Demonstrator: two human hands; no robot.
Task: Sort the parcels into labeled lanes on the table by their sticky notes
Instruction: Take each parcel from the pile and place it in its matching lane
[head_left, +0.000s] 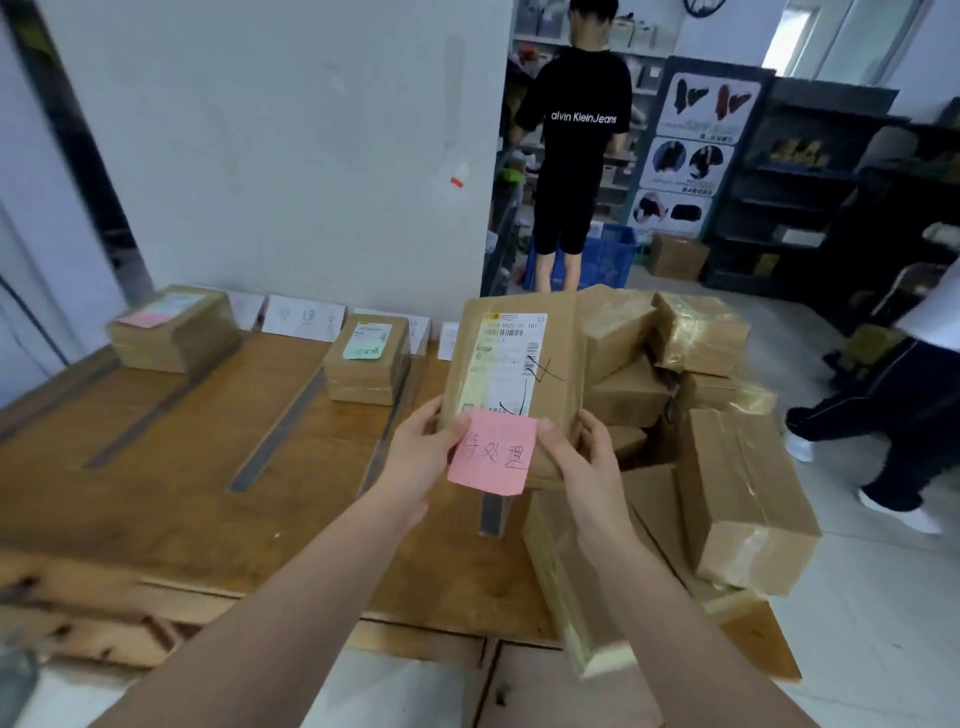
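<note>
Where left grip (422, 453) and right grip (583, 460) curl round its lower corners, flat brown-paper parcel (511, 358) tilts above scuffed wooden bench (182, 467), thumbs touching edges of square pink sticky note (493, 456). Right of grips: heap of glossy tape-wrapped cartons (727, 478). Beyond left grip: boxy green-noted parcel (366, 364); farther left, pink-noted parcel (174, 330).
</note>
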